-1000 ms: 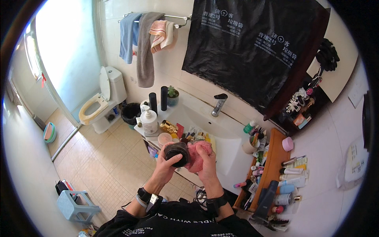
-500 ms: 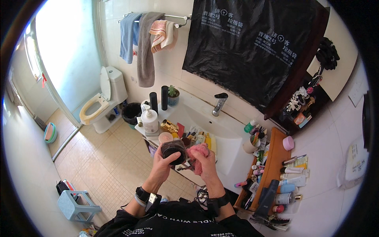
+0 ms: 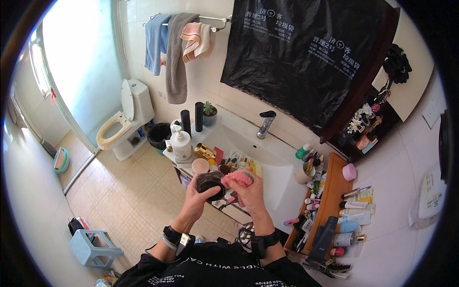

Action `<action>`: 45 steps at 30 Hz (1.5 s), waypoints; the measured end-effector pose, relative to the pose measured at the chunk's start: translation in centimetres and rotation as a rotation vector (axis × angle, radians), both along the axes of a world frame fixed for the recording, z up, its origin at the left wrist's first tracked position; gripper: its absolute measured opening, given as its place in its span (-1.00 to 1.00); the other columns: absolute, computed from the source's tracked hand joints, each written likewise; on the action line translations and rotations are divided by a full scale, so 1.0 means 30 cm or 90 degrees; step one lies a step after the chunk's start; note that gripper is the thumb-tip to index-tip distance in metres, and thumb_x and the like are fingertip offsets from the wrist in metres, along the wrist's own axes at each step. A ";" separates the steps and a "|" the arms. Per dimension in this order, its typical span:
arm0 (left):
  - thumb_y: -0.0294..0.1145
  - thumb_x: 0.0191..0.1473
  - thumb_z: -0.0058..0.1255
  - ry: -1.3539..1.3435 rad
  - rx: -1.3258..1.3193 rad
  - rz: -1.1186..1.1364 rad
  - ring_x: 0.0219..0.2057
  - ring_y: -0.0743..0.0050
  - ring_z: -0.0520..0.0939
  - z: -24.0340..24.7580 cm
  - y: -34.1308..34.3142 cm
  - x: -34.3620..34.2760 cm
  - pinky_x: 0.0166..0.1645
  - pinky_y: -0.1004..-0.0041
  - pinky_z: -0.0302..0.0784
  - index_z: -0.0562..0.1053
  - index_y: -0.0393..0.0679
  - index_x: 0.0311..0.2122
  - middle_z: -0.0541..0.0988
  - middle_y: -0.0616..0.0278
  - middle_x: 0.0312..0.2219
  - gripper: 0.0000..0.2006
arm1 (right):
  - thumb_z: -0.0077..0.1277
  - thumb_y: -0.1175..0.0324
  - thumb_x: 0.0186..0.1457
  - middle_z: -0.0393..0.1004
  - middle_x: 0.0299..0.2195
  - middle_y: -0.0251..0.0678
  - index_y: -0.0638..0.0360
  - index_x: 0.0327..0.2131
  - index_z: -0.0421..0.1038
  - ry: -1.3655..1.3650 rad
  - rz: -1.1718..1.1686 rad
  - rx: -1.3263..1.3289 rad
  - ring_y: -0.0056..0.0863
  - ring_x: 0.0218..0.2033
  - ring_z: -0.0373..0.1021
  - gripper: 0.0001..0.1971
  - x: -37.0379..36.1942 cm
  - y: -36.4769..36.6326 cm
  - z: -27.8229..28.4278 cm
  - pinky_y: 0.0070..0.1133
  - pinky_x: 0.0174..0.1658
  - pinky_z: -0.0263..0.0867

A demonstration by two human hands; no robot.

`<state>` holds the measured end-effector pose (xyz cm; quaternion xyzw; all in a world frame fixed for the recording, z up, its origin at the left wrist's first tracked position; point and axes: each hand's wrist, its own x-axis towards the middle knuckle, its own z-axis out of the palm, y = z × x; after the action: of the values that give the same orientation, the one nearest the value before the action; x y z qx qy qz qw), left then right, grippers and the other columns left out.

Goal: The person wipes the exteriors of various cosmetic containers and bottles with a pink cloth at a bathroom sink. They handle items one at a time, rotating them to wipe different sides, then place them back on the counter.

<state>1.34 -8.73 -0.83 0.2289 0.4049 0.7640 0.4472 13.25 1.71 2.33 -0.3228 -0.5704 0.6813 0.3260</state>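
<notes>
My left hand [image 3: 193, 198] is wrapped round a dark, round, jar-like container [image 3: 209, 180], its thumb lying across the near side. Bunched in my right hand [image 3: 252, 192] is a pink cloth [image 3: 239, 178], pressed against the container's right edge. Some of the cloth hangs below the right fingers. Both hands are in front of the sink's left end. Just beyond them a pale pink round jar [image 3: 200, 166], a gold bottle [image 3: 204, 151] and several small cosmetics sit on the counter. The container's contents, if any, cannot be made out.
A white pump bottle [image 3: 181, 145], two black cylinders and a potted succulent [image 3: 209, 115] stand at the counter's back left. The faucet [image 3: 266, 125] rises behind the basin. On the right, a wooden box [image 3: 331, 191] holds many toiletries. A blue stool [image 3: 93, 248] stands lower left.
My right hand has moved up with the pink cloth, now against the container's upper right edge. The container has tilted in my left hand, showing more of its dark round face.
</notes>
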 end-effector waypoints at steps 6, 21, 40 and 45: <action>-0.58 -0.15 0.25 0.132 -0.018 -0.031 -0.26 0.53 0.56 -0.003 0.004 0.003 -0.13 0.53 0.49 0.36 -0.23 -0.12 0.54 0.26 -0.26 -0.56 | 0.29 0.47 -0.22 0.45 -0.43 -0.36 0.20 -0.44 0.49 -0.030 -0.021 0.383 -0.56 -0.35 0.40 -0.80 -0.032 0.021 0.002 -0.60 -0.21 0.32; -0.58 -0.12 0.22 0.102 0.005 -0.030 -0.24 0.54 0.56 0.019 0.017 0.015 -0.15 0.53 0.51 0.35 -0.20 -0.11 0.54 0.27 -0.27 -0.58 | 0.21 0.57 -0.08 0.39 -0.39 -0.45 0.26 -0.39 0.43 0.023 -0.002 0.250 -0.65 -0.35 0.40 -0.84 -0.035 0.021 -0.015 -0.69 -0.27 0.35; -0.43 0.06 0.07 -0.284 0.088 -0.100 -0.07 0.34 0.52 -0.009 0.020 0.035 0.00 0.22 0.51 0.33 -0.13 0.02 0.48 0.23 -0.11 -0.61 | 0.19 0.47 -0.08 0.45 -0.37 -0.37 0.27 -0.43 0.44 0.073 -0.077 0.160 -0.59 -0.32 0.40 -0.86 -0.026 -0.014 -0.023 -0.65 -0.24 0.32; -0.40 0.07 0.07 -0.432 0.153 -0.056 -0.02 0.38 0.45 -0.044 0.050 0.007 0.15 0.29 0.32 0.31 -0.09 0.04 0.46 0.26 -0.08 -0.60 | 0.14 0.47 -0.03 0.47 -0.36 -0.37 0.28 -0.37 0.48 0.094 -0.062 0.082 -0.59 -0.33 0.40 -0.88 -0.017 -0.064 -0.073 -0.64 -0.21 0.31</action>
<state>1.57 -7.23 -2.15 0.0304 0.1304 0.8184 0.5588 12.75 -0.19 0.15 -0.2777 -0.5708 0.6485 0.4201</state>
